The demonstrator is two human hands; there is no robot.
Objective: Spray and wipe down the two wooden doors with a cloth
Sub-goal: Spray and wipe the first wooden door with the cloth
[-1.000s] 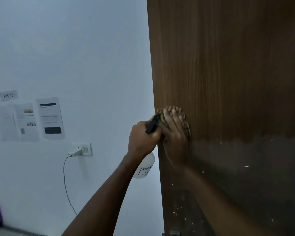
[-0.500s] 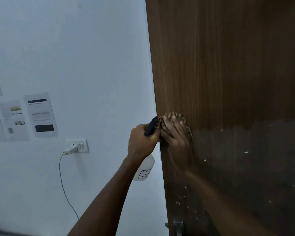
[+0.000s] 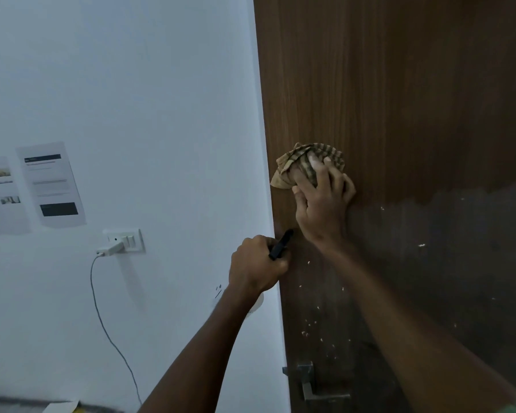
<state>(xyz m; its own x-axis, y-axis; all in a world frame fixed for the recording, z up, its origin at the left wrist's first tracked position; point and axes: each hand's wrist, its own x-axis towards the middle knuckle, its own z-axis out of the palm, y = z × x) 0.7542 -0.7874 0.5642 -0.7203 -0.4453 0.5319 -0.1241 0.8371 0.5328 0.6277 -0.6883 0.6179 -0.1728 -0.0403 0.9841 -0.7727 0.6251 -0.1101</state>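
Printed paper sheets [image 3: 52, 183] taped on a white painted wall [image 3: 149, 84]; just right, a white socket plate [image 3: 128, 240] holds a charger with grey cable [image 3: 108, 329] hanging down

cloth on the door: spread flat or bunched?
Bunched. The striped cloth sits crumpled in folds under the right hand, which presses it against the wooden door.
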